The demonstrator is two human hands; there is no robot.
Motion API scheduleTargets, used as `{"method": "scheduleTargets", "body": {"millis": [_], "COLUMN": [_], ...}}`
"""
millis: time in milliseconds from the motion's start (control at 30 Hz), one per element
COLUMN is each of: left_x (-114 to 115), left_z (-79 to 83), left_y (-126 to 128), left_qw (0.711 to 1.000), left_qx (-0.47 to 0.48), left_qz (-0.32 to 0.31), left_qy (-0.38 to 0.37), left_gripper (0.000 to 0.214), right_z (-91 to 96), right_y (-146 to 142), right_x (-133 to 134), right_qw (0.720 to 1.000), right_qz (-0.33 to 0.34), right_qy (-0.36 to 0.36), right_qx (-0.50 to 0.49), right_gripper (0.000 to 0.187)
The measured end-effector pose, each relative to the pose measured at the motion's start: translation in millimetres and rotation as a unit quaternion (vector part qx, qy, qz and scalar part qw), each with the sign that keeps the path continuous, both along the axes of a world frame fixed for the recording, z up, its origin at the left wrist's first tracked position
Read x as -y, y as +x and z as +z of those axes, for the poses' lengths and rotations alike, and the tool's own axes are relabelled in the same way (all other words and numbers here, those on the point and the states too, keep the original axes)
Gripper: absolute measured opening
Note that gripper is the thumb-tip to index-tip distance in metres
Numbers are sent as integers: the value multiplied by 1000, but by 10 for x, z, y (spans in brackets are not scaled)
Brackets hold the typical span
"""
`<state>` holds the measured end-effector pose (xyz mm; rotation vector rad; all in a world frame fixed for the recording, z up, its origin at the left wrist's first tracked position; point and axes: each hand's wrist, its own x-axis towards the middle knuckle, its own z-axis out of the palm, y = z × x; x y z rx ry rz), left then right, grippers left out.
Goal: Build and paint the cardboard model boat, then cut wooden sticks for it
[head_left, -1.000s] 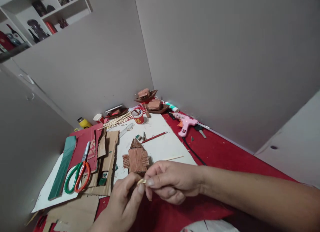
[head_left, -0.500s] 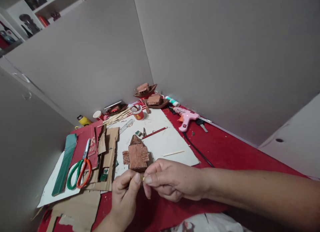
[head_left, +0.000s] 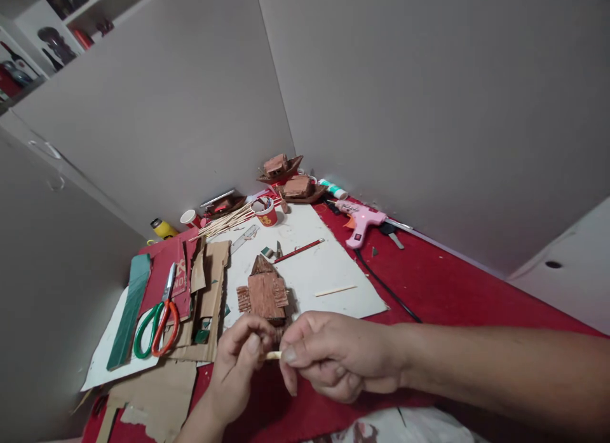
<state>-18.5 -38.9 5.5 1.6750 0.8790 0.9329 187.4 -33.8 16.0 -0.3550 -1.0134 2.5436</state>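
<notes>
Both of my hands meet low in the middle of the view over the red table cover (head_left: 429, 284). My left hand (head_left: 238, 367) and my right hand (head_left: 328, 357) each pinch one end of a short pale wooden stick piece (head_left: 273, 355) held between their fingertips. Just behind the fingers lies a small brown cardboard house model (head_left: 264, 295) on a white sheet (head_left: 309, 265).
Green-and-orange scissors (head_left: 157, 325) and cardboard scraps (head_left: 210, 303) lie at the left. Further back are a bundle of skewers (head_left: 223, 224), a red paper cup (head_left: 265, 211), a red pencil (head_left: 299, 251), a loose stick (head_left: 335, 290), a pink glue gun (head_left: 362, 219) with its cord, and brown boat models (head_left: 290, 176).
The view shifted slightly; my hands stay together on the stick piece, with the left hand now a little higher and the stick lying more level between the fingertips.
</notes>
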Motion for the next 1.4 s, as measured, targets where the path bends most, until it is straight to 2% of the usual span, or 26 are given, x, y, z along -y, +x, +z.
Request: {"method": "scheduleTargets", "body": {"millis": [100,167,267,367,400,500,533,600,667,700,800,933,1033,1133,1233,1333,1400], "left_x": [-12,-19,-36,-41,-37,-11,1,23,42,49,64,89,136,208,283,334,350], "left_z": [-15,-42,-76,-87,-88,-80,-75,-60,-42,-34,-21,-55,-94,-96,-52,-7,3], "left_y": [-30,-24,30,114,145,235,263,309,336,339,301,179,96,55,52,68,79], "left_qw": [999,995,980,973,971,964,960,954,952,952,952,955,960,960,948,938,945], "left_qx": [32,90,179,203,205,216,224,235,239,240,237,197,165,152,180,195,188], "left_qz": [-16,-9,25,62,70,92,98,99,78,63,23,-9,-27,-53,-90,-120,-122], "left_qy": [-3,-35,-83,-92,-98,-126,-135,-155,-173,-181,-194,-221,-227,-228,-249,-260,-240], "left_gripper": [14,10,6,6,6,8,9,10,10,10,9,12,13,11,11,10,7], "right_z": [21,51,82,74,66,36,25,-2,-35,-52,-94,-112,-116,-117,-112,-100,-91], "right_y": [32,66,96,76,61,12,-3,-30,-51,-58,-68,-65,-52,-30,-8,10,22], "right_x": [-31,-61,-102,-103,-93,-49,-34,-13,-4,-4,-9,5,29,55,94,143,164], "right_qw": [1000,1000,992,959,949,942,941,935,921,915,908,919,922,908,886,882,887], "right_qz": [10,-7,-95,-233,-262,-278,-280,-296,-316,-322,-327,-297,-265,-237,-217,-201,-191], "right_qy": [1,23,88,161,178,184,184,196,224,239,258,253,275,339,407,424,417], "right_qx": [2,-3,2,17,5,-47,-43,-6,34,44,53,52,59,60,48,48,60], "right_gripper": [15,22,39,41,44,58,59,47,33,31,35,34,31,26,22,23,24]}}
